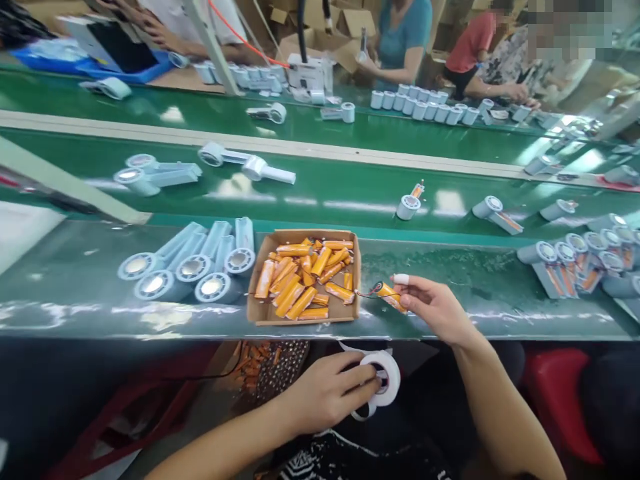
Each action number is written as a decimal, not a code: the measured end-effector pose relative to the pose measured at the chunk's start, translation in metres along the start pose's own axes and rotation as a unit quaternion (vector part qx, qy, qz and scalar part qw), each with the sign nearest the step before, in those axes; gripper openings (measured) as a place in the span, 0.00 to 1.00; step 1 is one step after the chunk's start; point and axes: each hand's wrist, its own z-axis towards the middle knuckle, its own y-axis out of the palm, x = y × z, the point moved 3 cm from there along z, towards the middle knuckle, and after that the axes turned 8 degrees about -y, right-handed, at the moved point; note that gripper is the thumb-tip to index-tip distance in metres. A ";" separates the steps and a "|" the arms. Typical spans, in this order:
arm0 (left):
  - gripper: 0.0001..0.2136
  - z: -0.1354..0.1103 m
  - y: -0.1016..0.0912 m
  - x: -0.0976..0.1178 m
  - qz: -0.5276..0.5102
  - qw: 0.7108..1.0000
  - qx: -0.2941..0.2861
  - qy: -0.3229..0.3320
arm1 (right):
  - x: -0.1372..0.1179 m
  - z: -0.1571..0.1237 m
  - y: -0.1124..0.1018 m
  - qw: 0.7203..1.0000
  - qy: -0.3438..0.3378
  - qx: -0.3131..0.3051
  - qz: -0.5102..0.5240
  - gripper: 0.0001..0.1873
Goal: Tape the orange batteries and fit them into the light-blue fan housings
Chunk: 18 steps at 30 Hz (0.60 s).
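In the head view my right hand (434,305) pinches an orange battery (391,297) with thin wires at one end, just above the bench and to the right of the box. A white wrap covers one fingertip of that hand. Below the bench edge, my left hand (334,390) grips a roll of white tape (395,380), its fingers through the core. A loose strip of tape hangs beneath the roll. The shallow cardboard box (254,313) between the hands and the conveyor holds many similar orange batteries (289,299).
Light-blue fan housings (194,268) stand left of the box. More housings (565,253) with batteries in them are grouped at the right. Others lie on the green conveyor (320,187). Several people work across it. A red stool (563,393) is low at the right.
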 end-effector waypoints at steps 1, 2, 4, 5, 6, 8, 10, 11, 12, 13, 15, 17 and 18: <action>0.09 0.003 0.003 0.001 -0.002 1.000 -0.004 0.005 | 0.007 -0.017 -0.002 0.999 0.027 0.014 0.041 0.28; 0.08 0.006 0.006 0.001 -0.003 1.000 -0.011 0.009 | 0.014 -0.034 -0.001 0.996 0.048 0.022 0.070 0.28; 0.08 0.012 0.011 0.003 -0.003 0.999 -0.029 0.019 | 0.025 -0.064 0.002 0.991 0.071 0.041 0.105 0.26; 0.08 0.015 0.013 0.004 -0.002 0.999 -0.040 0.026 | 0.030 -0.077 0.002 0.989 0.077 0.057 0.110 0.25; 0.09 0.018 0.015 0.005 -0.001 0.998 -0.052 0.034 | 0.034 -0.089 0.001 0.988 0.079 0.079 0.107 0.23; 0.09 0.023 0.020 0.007 0.001 0.996 -0.078 0.039 | 0.038 -0.109 -0.003 0.988 0.072 0.116 0.074 0.21; 0.09 0.027 0.025 0.009 0.001 0.994 -0.104 0.030 | 0.038 -0.123 -0.009 0.991 0.056 0.123 0.008 0.18; 0.09 0.029 0.027 0.010 0.000 0.993 -0.114 0.026 | 0.037 -0.128 -0.012 0.991 0.042 0.120 -0.028 0.17; 0.09 0.031 0.030 0.011 -0.002 0.992 -0.124 0.022 | 0.036 -0.132 -0.014 0.991 0.028 0.114 -0.060 0.15; 0.09 0.033 0.032 0.012 -0.005 0.991 -0.136 0.018 | 0.035 -0.136 -0.014 0.991 0.017 0.103 -0.083 0.13; 0.08 0.035 0.037 0.014 -0.007 0.987 -0.157 0.020 | 0.038 -0.142 -0.010 0.992 0.011 0.074 -0.103 0.12; 0.08 0.037 0.041 0.015 -0.002 0.983 -0.179 0.030 | 0.047 -0.147 -0.004 0.995 0.038 0.045 -0.084 0.12; 0.08 0.039 0.042 0.015 0.004 0.982 -0.187 0.035 | 0.053 -0.150 -0.001 0.996 0.062 0.037 -0.059 0.14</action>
